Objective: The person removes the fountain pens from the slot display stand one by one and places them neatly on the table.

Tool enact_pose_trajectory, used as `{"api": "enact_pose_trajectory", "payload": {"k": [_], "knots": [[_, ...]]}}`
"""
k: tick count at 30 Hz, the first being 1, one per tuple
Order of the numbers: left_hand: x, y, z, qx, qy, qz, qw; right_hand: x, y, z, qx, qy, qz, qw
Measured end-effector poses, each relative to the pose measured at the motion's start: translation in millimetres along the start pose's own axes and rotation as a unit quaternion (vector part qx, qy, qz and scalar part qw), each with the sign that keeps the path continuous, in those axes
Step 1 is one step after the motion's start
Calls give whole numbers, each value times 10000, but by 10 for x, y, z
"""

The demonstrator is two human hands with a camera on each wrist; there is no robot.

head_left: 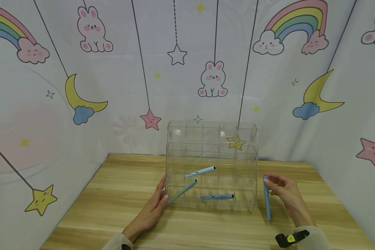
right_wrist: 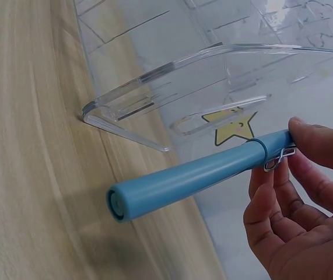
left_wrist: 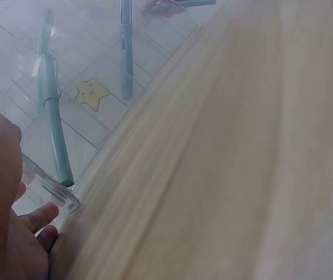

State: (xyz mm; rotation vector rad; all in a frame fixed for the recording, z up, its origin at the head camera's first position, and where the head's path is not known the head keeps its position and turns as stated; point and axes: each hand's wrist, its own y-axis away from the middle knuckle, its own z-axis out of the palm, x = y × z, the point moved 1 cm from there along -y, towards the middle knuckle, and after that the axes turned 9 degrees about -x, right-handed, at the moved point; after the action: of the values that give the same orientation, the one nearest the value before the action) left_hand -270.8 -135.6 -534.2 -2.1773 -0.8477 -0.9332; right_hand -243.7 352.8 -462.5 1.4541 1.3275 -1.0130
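A clear tiered pen organizer (head_left: pixel 211 158) stands on the wooden table. My left hand (head_left: pixel 151 210) grips its left side near the bottom, thumb at the front edge, fingers partly hidden behind the side. My right hand (head_left: pixel 284 192) pinches a blue pen (right_wrist: pixel 195 175) by its clip end, between thumb and fingers. That pen hangs nearly upright beside the organizer's right side, apart from it, its free end pointing down. Inside the organizer lie a light blue pen (head_left: pixel 200 171) in a middle tier, a tilted green pen (head_left: pixel 183 191) at lower left, and another blue pen (head_left: pixel 217 197) across the bottom tier.
The wooden table (head_left: pixel 122 180) extends to both sides and in front of the organizer. A white cloth (head_left: pixel 122 86) printed with rabbits, stars, moons and rainbows hangs behind and at both sides. A black strap (head_left: pixel 293 238) circles the right sleeve.
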Motion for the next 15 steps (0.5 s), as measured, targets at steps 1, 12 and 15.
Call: {"api": "enact_pose_trajectory", "payload": {"k": [1, 12, 15], "knots": [[-2, -3, 0, 1, 9, 19, 10000, 2, 1, -1, 2, 14, 7, 10000], [-18, -10, 4, -13, 46, -9, 10000, 77, -39, -14, -16, -8, 240, 9997], [-22, -4, 3, -15, 36, -44, 10000, 104, -56, -14, -33, -33, 247, 9997]]}}
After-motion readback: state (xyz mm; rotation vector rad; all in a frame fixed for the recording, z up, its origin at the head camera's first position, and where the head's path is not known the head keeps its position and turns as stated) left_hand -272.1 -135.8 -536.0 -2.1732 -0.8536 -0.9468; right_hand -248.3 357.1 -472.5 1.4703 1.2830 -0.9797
